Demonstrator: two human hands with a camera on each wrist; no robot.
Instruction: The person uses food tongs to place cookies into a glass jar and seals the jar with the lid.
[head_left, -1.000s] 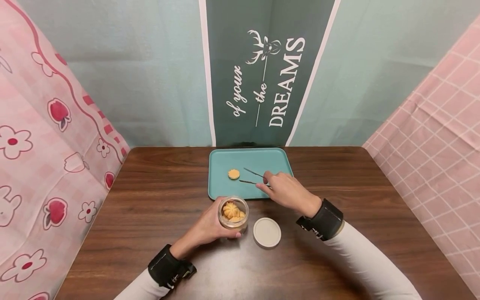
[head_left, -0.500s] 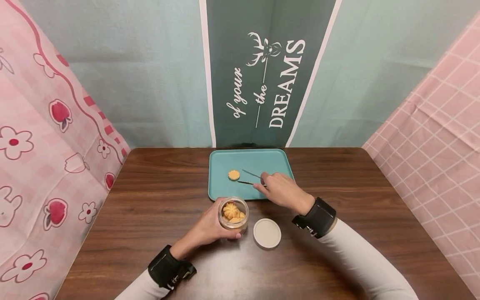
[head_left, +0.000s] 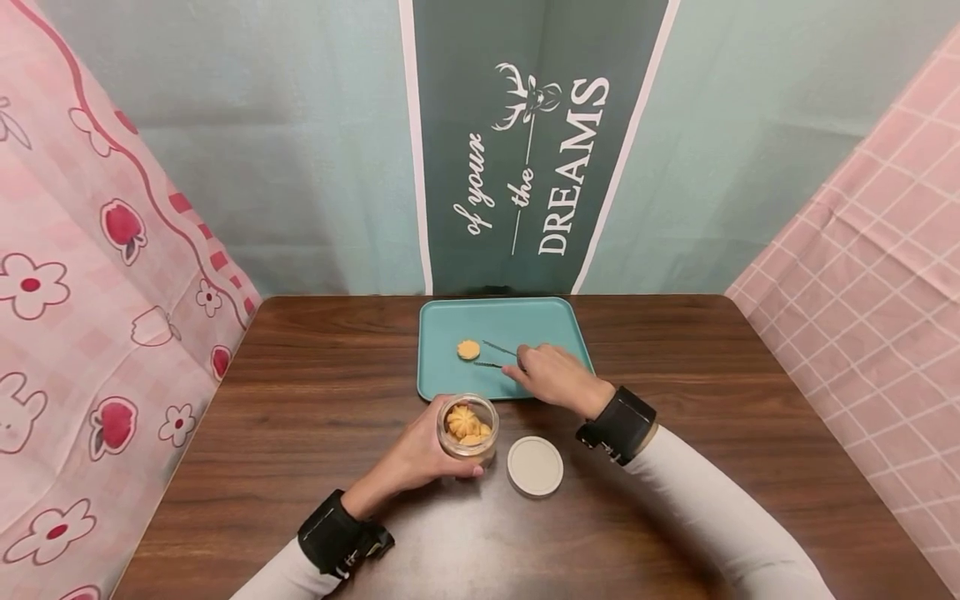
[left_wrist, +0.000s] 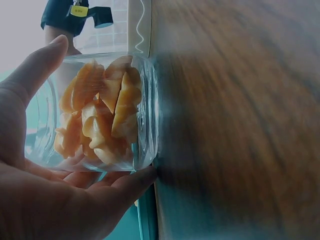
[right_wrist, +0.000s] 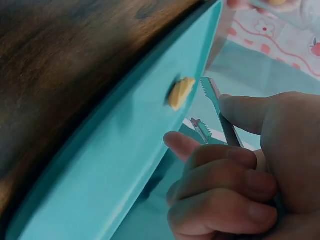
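My right hand [head_left: 553, 375] w/ tweezers [head_left: 498, 356] has slid closer; tips open, now just beside cookie [head_left: 468, 349] on tray [head_left: 450, 379], not yet pinched. Left hand [head_left: 420, 454] grips cookie jar [head_left: 467, 427] on surface [head_left: 300, 400], lid [head_left: 535, 466] beside.

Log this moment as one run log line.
left hand holds cookie jar | right hand holds tongs, open beside cookie on tray | lid off

Teal tray [head_left: 450, 379], orange cookie [head_left: 468, 349], brown wood-grain table [head_left: 300, 400].
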